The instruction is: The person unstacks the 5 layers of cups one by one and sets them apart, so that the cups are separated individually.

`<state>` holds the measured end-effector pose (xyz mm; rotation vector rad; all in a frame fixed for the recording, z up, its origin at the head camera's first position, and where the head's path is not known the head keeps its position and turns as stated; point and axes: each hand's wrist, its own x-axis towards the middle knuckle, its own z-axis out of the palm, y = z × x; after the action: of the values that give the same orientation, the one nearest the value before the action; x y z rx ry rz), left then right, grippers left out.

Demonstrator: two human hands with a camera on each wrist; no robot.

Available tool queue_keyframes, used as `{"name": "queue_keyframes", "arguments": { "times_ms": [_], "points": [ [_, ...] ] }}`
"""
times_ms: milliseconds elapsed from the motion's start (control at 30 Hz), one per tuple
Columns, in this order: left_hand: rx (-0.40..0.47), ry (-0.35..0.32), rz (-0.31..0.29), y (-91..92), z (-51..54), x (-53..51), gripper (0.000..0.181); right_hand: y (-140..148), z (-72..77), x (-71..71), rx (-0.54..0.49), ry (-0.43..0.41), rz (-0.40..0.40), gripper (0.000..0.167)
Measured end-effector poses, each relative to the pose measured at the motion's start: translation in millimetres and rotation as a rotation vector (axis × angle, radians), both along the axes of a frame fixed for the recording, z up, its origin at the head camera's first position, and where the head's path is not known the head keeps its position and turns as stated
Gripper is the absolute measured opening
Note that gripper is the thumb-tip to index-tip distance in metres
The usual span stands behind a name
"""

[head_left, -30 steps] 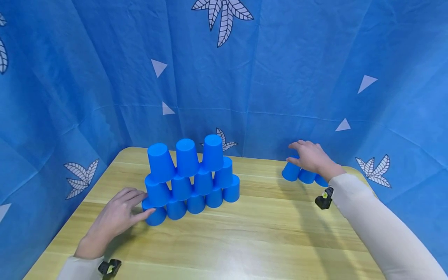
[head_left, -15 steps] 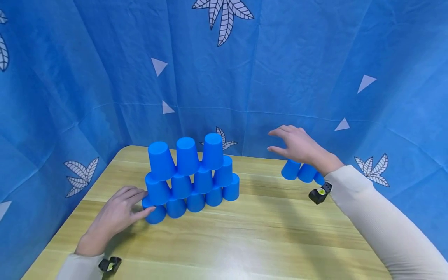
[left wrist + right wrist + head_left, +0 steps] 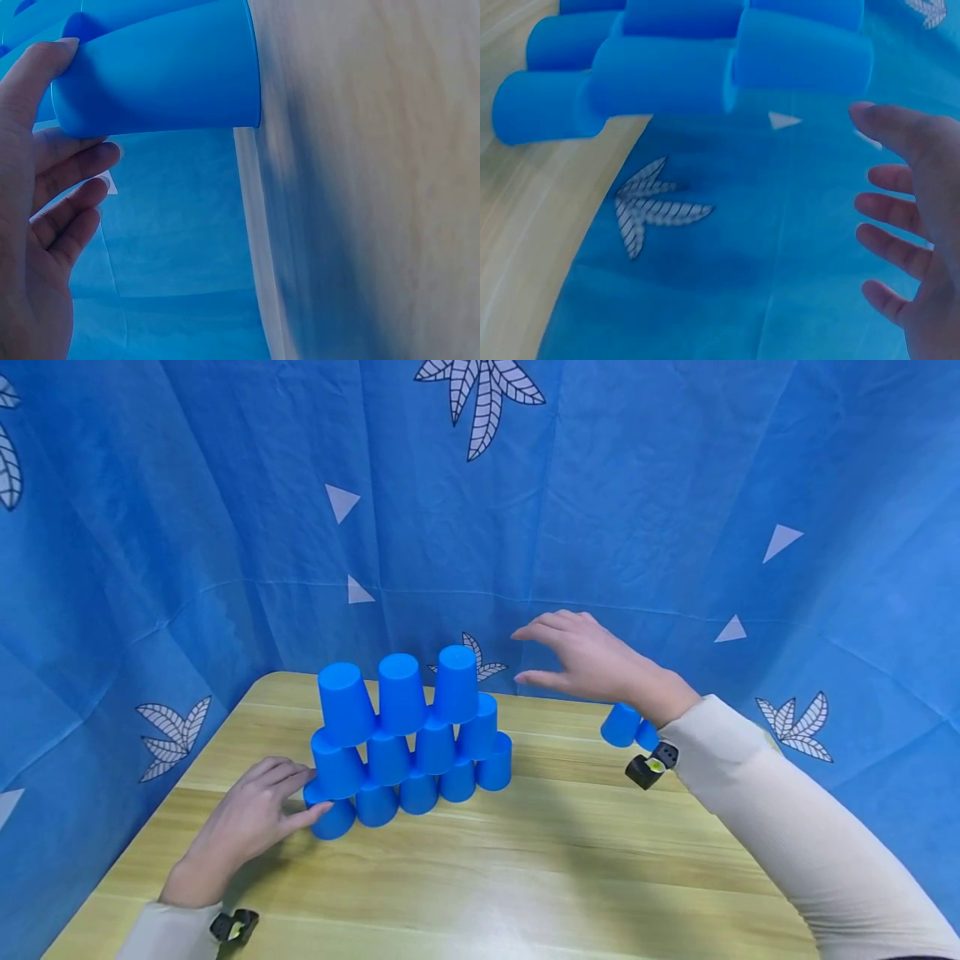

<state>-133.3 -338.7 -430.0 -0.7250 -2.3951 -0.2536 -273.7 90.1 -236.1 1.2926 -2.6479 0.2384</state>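
Curtained space, room type unclear, leaf-printed blue cloth (image 3: 637,485) behind and beside a wood-grain table (image 3: 450,877)

The 12 stacked cups (image 3: 401,693) were a plain, bright blue, and the 2 visible separate cups (image 3: 620,725) matched them. The table (image 3: 465,881) was pale yellow with light brown streaks of wood grain. The cloth (image 3: 637,485) was mottled blue, printed with white leaves (image 3: 486,397) veined in dark lines and plain pale triangles (image 3: 342,502). The sleeves (image 3: 780,810) were cream; the wrist devices (image 3: 641,771) were black with yellow-green spots.

Stacked cups (image 3: 392,760) blocking left, free tabletop (image 3: 555,777) right
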Motion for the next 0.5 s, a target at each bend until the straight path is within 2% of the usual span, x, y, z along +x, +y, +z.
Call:
{"name": "queue_keyframes", "arguments": {
  "times_ms": [367, 500],
  "points": [
    [-0.009, 0.001, 0.005, -0.3, 0.1, 0.3, 0.057, -48, 12.4, 10.0, 0.036, 0.039, 0.077, 0.058],
    [-0.011, -0.009, 0.013, 0.4, -0.2, 0.4, 0.056, -61, 13.3, 11.1, 0.082, 0.061, 0.075, 0.06]
  ]
}}
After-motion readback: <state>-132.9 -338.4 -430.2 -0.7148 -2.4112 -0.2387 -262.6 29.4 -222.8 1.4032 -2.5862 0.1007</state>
